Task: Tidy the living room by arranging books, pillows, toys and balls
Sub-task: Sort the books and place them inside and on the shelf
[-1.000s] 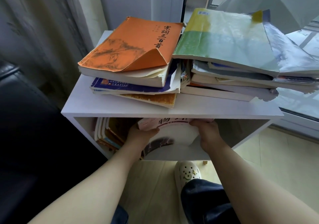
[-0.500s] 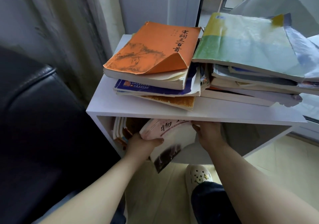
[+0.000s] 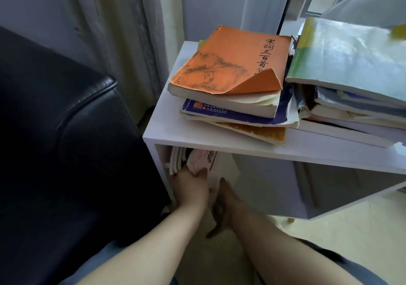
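A pink-and-white book (image 3: 211, 164) stands nearly upright in the lower compartment of a white shelf (image 3: 171, 131), beside several upright books (image 3: 175, 159) at the left wall. My left hand (image 3: 191, 186) grips its near left edge, thumb on the cover. My right hand (image 3: 224, 205) lies flat against the book's lower right side, fingers in shadow. On top of the shelf lie two stacks: an orange book (image 3: 230, 65) on the left pile, and a green-and-pale book (image 3: 347, 54) on the right pile.
A black leather sofa arm (image 3: 66, 120) stands close on the left of the shelf. Curtains (image 3: 123, 32) hang behind. A window frame (image 3: 287, 6) rises behind the shelf. Pale floor (image 3: 351, 229) shows at the lower right.
The book has been pushed left and turned upright against the upright books in the compartment. Both hands moved left with it. My view swung left, showing more of the sofa.
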Motion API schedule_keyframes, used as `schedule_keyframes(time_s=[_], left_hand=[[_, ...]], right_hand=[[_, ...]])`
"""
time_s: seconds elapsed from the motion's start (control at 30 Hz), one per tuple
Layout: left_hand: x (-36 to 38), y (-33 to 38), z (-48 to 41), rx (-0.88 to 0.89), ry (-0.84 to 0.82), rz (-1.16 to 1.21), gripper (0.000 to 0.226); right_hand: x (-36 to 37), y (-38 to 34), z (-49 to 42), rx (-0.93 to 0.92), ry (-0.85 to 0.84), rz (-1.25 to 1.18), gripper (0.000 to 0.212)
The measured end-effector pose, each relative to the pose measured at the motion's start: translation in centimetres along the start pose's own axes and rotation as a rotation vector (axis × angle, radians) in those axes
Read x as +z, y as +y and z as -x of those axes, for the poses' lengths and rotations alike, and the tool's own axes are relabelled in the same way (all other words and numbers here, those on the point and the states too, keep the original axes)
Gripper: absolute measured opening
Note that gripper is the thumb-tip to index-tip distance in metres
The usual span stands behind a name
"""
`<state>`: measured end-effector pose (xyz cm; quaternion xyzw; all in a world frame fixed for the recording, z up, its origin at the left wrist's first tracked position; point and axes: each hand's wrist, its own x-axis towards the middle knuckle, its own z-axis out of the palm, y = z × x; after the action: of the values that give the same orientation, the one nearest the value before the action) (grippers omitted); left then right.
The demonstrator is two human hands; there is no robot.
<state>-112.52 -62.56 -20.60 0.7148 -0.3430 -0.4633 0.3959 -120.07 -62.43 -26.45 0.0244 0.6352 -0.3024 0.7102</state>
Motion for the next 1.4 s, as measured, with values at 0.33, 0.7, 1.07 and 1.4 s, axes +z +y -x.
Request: schedule_keyframes(time_s=[0.33, 0.7, 1.07, 1.4], left_hand=[[0.2, 0.9, -0.2, -0.004, -0.092, -0.208, 0.04], [-5.6, 2.4, 0.5, 0.35, -0.193, -1.027, 0.021], [-5.9, 2.1, -0.7, 0.486, -0.07, -1.29, 0.039], [-6.8, 2.3, -0.7, 0.595, -0.102, -1.341, 0.042]], right_hand=[[0.1, -1.7, -1.9, -0.409, -0.16, 0.096, 0.028], [1.0, -1.3, -4.5, -0.454, -0.12, 0.362, 0.049], [0.5, -1.1, 0.3, -0.658, -0.015, 1.03, 0.047], [-0.3, -2.3, 0.4, -0.818, 0.271, 1.265, 0.029]])
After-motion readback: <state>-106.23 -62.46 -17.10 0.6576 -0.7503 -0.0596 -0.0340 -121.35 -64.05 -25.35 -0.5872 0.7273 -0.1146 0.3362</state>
